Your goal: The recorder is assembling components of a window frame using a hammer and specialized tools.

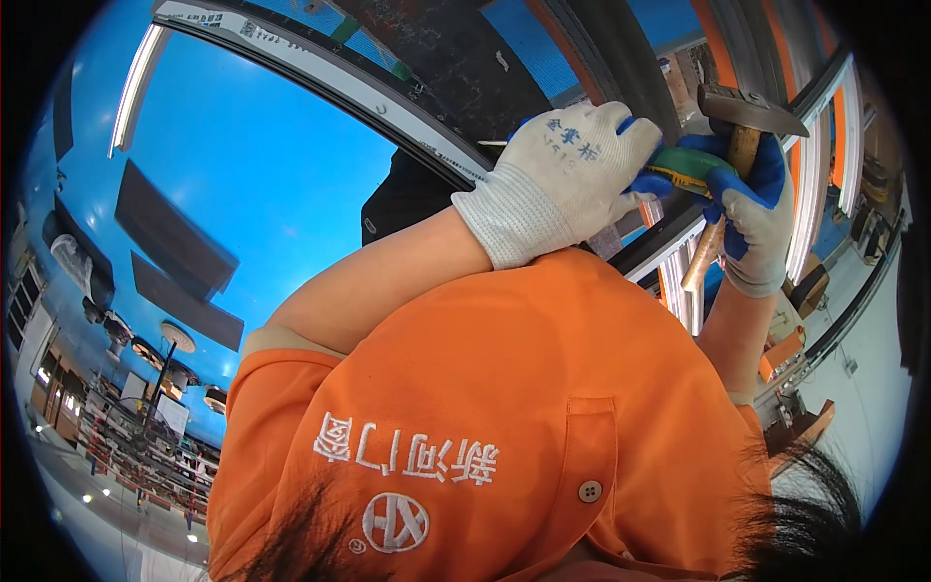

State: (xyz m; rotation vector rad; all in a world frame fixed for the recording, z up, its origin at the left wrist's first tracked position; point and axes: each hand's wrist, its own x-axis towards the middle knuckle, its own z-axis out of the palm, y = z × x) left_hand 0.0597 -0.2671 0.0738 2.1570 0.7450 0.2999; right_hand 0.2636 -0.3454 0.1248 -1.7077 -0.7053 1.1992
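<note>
While the left hand [572,179], gloved, curls nearly closed at one o'clock with its fingertips on one end of a green tool [696,165], the right hand [759,228], gloved too, wraps closed round a hammer [745,145] at two o'clock, thumb against the tool's other end. The hammer's head sits uppermost. A frame [320,80] passes eleven o'clock; a blue surface [262,145] fills ten.
</note>
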